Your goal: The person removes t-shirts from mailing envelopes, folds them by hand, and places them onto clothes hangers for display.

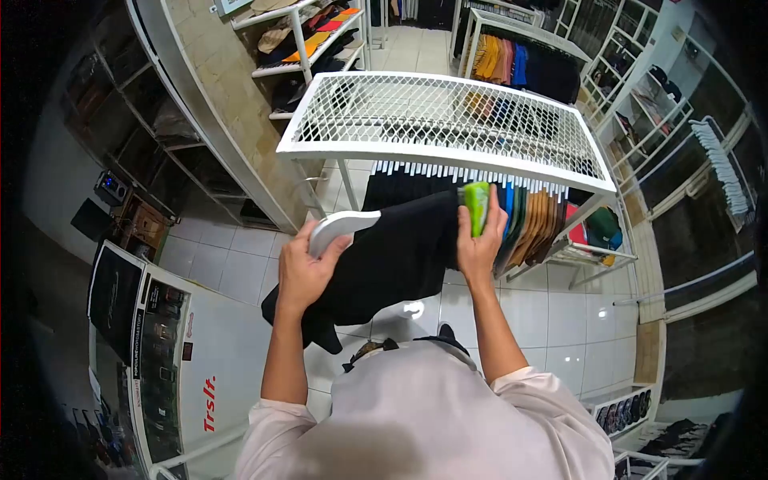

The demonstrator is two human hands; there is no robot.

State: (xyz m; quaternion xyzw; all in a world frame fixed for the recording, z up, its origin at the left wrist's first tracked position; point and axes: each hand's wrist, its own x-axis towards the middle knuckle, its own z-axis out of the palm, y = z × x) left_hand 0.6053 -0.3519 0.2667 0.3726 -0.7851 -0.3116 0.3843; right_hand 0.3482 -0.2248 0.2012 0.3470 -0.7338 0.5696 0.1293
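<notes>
1. Here, a black cloth garment [392, 260] hangs between both hands, its long axis slanting from near left to far right.
2. The left hand [306, 268] is clamped round a smooth, curved white plastic piece [340, 226] at the garment's left.
3. The right hand [482, 244] grips an upright lime-green block [477, 200] by the garment's far right end; I cannot tell whether block and cloth touch.
4. Beyond, nearer the right hand, stands a white metal rack with a mesh top [444, 120], multicoloured clothes [540, 228] hanging below.

Green tool [478, 206]: far side hidden. Dark clothes [436, 14]: cut by top edge. Photo panel [166, 360]: details too small.
</notes>
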